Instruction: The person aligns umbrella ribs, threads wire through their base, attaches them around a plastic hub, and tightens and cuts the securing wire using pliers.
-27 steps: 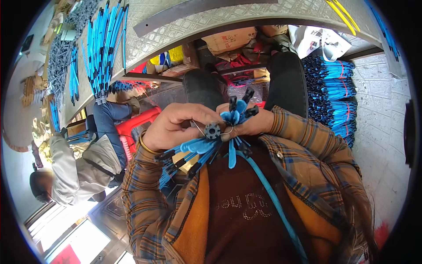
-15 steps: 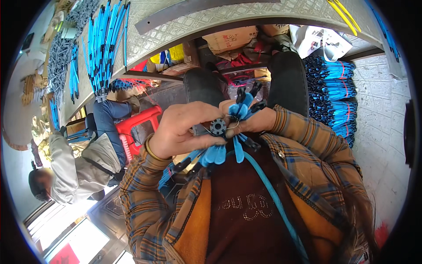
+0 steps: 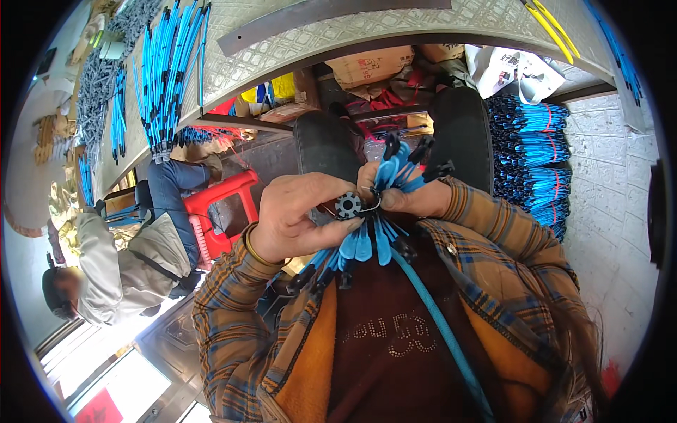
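Two hands, left hand (image 3: 300, 218) and right hand (image 3: 409, 197), meet over one round black toothed disc (image 3: 348, 206). Blue straps (image 3: 367, 243) fanned around disc: too many and overlapped to count. One red stool (image 3: 226, 204) left of disc. One seated co-worker (image 3: 120, 261) beyond stool. One strap stack (image 3: 529, 155) right of disc.

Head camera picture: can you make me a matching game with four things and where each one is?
Things:
1. small black gear-shaped piece
2. red plastic stool
3. stacked blue bundles
4. long blue cord

Places:
A. piled at the right by the brick wall
B. running down over the dark red apron
C. pinched at the tips of the left hand, close to the right hand
D. on the floor at the left, near a seated person

Pairs: 1-C, 2-D, 3-A, 4-B
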`<state>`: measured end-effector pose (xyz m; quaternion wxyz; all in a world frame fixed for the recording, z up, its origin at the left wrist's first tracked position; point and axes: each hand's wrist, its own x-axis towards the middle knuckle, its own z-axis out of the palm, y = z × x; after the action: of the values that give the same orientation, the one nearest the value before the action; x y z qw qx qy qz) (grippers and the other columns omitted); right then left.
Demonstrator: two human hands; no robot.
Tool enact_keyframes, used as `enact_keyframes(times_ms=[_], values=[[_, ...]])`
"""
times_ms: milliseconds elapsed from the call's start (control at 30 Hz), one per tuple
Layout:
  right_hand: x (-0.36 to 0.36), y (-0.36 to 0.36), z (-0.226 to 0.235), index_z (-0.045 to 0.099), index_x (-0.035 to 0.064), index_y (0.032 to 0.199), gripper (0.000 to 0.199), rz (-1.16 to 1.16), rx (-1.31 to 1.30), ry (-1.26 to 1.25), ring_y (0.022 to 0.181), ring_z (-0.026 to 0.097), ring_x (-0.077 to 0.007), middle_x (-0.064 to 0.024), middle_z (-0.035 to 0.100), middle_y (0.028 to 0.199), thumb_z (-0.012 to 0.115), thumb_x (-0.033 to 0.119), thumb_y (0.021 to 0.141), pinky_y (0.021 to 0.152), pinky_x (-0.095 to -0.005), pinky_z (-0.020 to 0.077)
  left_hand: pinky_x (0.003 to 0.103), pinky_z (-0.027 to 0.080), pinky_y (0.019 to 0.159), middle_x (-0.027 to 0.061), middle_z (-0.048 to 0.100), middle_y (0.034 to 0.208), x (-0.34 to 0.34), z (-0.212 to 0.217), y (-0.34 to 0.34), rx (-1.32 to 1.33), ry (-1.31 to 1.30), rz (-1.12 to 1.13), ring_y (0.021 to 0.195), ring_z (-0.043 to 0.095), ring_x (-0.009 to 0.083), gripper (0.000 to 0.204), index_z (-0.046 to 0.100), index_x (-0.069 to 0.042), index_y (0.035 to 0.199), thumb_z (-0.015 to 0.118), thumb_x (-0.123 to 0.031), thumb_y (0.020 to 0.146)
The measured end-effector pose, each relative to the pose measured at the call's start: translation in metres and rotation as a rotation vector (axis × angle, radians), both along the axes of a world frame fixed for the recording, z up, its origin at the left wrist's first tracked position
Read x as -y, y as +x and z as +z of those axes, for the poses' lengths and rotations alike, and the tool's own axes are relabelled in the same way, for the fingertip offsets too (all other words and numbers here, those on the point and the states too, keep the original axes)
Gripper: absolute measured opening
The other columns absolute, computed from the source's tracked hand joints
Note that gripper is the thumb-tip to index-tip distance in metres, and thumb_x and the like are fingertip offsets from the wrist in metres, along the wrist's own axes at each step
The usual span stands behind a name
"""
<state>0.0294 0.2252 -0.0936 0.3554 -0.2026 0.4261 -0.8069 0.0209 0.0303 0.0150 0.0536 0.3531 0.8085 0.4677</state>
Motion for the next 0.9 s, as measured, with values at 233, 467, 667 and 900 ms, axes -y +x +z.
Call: enact_keyframes(times_ms=[233,467,667,900], values=[[-0.011,-0.006,0.008,0.052,0.0033,0.108,0.053,0.105,0.04,0.045,0.093,0.049,-0.011,-0.0021,0.055,0.099,0.069,0.042,0.076,0.082,-0.0259,0.0411,0.026,0.047,0.06,0.01,0.064,0.08,0.002,-0.001,0.003,0.068,-0.027,-0.035,0.068,0.063,0.0197,0.03,0.062,0.0,0.09,0.074,-0.008,0.063],[-0.012,-0.008,0.021,0.054,0.0032,0.105,0.051,0.152,0.086,0.053,0.089,0.049,-0.0113,-0.0024,0.055,0.096,0.07,0.041,0.075,0.08,-0.0258,0.0414,0.026,0.046,0.059,0.0101,0.064,0.079,-0.001,-0.003,0.002,0.063,-0.033,-0.054,0.067,0.062,0.0206,0.029,0.063,-0.001,0.09,0.074,-0.008,0.064],[-0.014,-0.007,0.018,0.055,0.0023,0.103,0.05,0.156,0.048,0.118,0.088,0.051,-0.0117,-0.0029,0.057,0.094,0.071,0.04,0.074,0.08,-0.0264,0.0424,0.028,0.046,0.058,0.0103,0.063,0.078,-0.003,-0.005,0.004,0.053,-0.04,-0.058,0.067,0.062,0.0226,0.031,0.063,-0.001,0.09,0.075,-0.01,0.064],[-0.01,-0.009,0.029,0.046,0.0074,0.086,0.039,0.155,0.084,0.091,0.074,0.044,-0.0073,0.0028,0.047,0.078,0.074,0.031,0.073,0.064,-0.0225,0.037,0.029,0.048,0.058,0.0099,0.063,0.078,0.0,0.0,-0.007,0.121,-0.038,-0.203,0.068,0.063,0.0239,0.03,0.062,-0.003,0.089,0.076,-0.012,0.065]])
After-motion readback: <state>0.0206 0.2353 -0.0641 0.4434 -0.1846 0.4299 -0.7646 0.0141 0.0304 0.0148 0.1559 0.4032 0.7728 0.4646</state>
